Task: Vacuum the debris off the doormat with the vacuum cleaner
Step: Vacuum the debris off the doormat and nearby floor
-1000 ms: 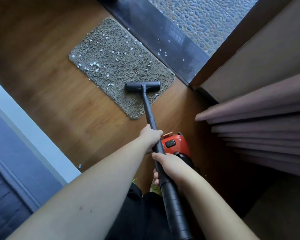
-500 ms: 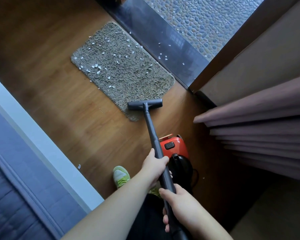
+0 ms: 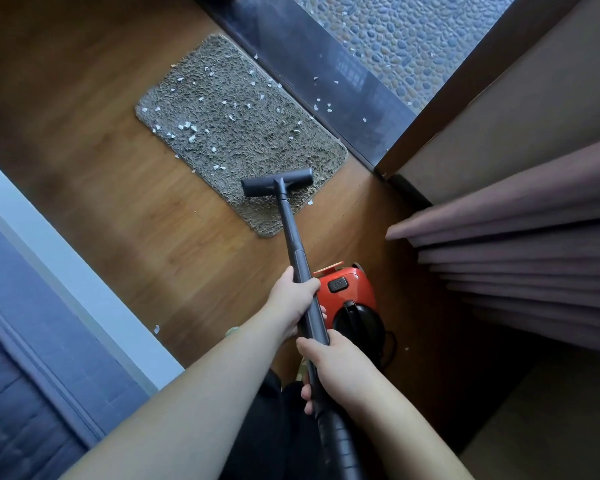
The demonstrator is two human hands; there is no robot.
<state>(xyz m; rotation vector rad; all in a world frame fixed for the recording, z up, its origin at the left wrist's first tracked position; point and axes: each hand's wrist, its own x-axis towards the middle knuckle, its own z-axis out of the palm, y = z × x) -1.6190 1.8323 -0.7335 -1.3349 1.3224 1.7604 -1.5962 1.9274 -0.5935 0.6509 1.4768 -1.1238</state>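
Gripping the black wand [image 3: 293, 237], the left hand [image 3: 291, 299] wraps it above the right hand [image 3: 336, 362], which clamps it lower down. The nozzle [image 3: 277, 182] rests on the near end of the doormat [image 3: 236, 133], where white debris [image 3: 187, 128] lies scattered. The red vacuum cleaner [image 3: 352, 292] sits just right of the wand.

Soft daylight from the pebbled threshold [image 3: 406, 36] at top, glare on the dark door sill [image 3: 326, 77], wooden floor [image 3: 125, 216] dim toward upper left, wide-angle bending at edges, slight motion blur
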